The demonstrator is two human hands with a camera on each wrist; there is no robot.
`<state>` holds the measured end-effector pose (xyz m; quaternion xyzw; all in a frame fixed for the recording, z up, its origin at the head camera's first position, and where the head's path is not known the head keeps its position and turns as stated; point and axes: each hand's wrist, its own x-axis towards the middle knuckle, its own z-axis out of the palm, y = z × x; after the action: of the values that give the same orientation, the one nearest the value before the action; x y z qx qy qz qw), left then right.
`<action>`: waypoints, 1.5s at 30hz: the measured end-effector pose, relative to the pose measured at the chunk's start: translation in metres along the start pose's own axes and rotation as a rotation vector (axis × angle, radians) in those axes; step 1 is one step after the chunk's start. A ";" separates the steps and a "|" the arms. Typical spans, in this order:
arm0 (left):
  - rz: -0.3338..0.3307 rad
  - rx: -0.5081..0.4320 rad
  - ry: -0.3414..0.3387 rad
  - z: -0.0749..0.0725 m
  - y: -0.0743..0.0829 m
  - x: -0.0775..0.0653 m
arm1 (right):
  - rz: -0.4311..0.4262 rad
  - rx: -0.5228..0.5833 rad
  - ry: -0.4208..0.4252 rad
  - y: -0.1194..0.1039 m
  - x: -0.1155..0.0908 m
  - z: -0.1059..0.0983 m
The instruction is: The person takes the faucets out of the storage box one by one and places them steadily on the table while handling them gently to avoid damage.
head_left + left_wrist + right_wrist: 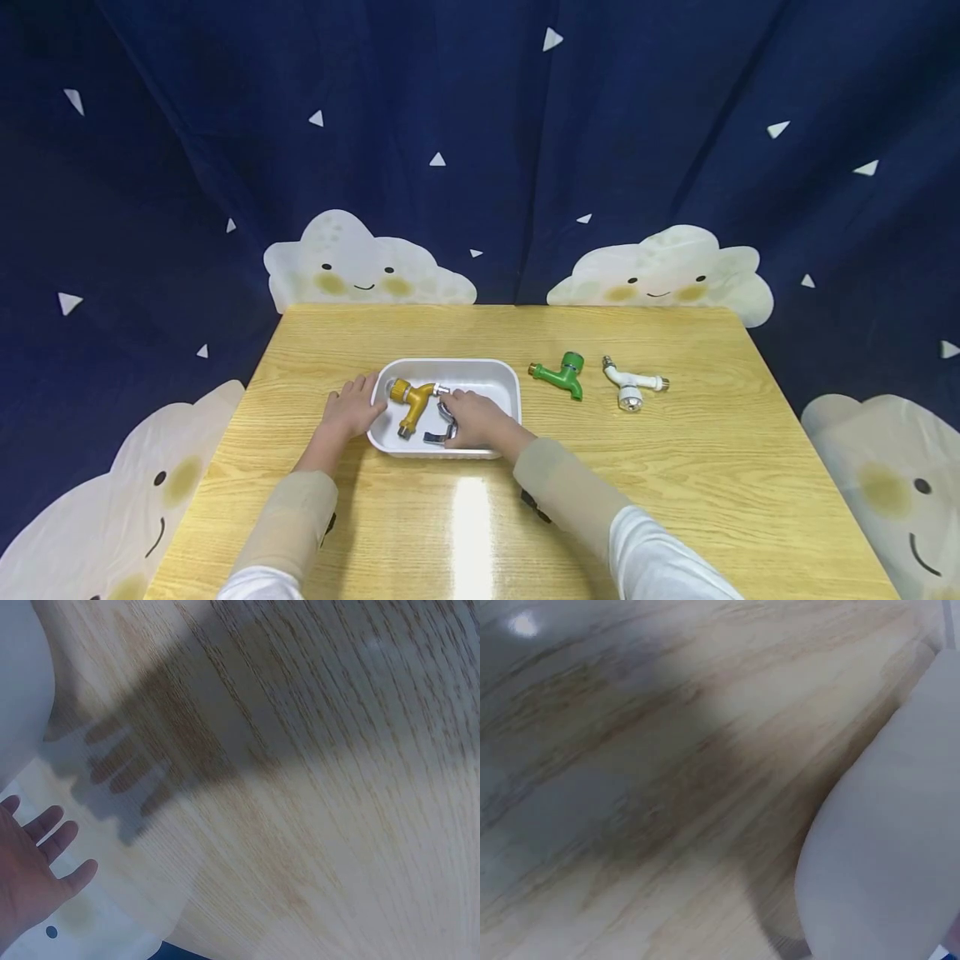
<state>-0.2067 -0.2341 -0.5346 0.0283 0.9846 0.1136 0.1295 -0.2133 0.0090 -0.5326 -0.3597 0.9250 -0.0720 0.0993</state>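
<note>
A white rectangular tray [501,373] lies on the table with a yellow faucet [415,405] in its left half. To the right of that faucet, my right hand [472,421] reaches into the tray and grips a chrome faucet [436,437], most of it hidden under the palm. My left hand [351,410] is at the tray's left rim, its fingers extended and the thumb reaching to the edge. The left wrist view shows the left hand [30,877] with fingers spread, holding nothing. In the right wrist view the tray's outer wall [877,847] fills the right side.
Right of the tray, a green faucet [562,377] and a white faucet [633,383] lie on the wooden table [675,500]. Behind the table hangs a dark blue curtain [480,100] with cloud and triangle prints.
</note>
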 end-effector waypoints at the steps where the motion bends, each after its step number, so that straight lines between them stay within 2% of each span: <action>1: 0.001 0.000 0.001 0.000 0.000 0.000 | -0.004 -0.007 0.008 0.001 0.000 -0.001; 14: -0.005 -0.010 -0.012 -0.001 0.001 -0.001 | -0.026 -0.100 0.084 0.008 -0.007 -0.021; 28: 0.000 -0.011 -0.012 0.000 0.001 0.000 | -0.085 -0.102 0.195 0.019 -0.023 -0.048; 36: 0.001 -0.013 -0.006 -0.001 0.002 0.000 | -0.033 -0.060 0.227 0.030 -0.035 -0.055; 45: 0.001 -0.003 -0.008 -0.001 0.001 -0.001 | 0.038 -0.022 0.300 0.046 -0.051 -0.058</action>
<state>-0.2056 -0.2333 -0.5331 0.0289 0.9839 0.1152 0.1334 -0.2202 0.0806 -0.4786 -0.3283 0.9369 -0.1126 -0.0425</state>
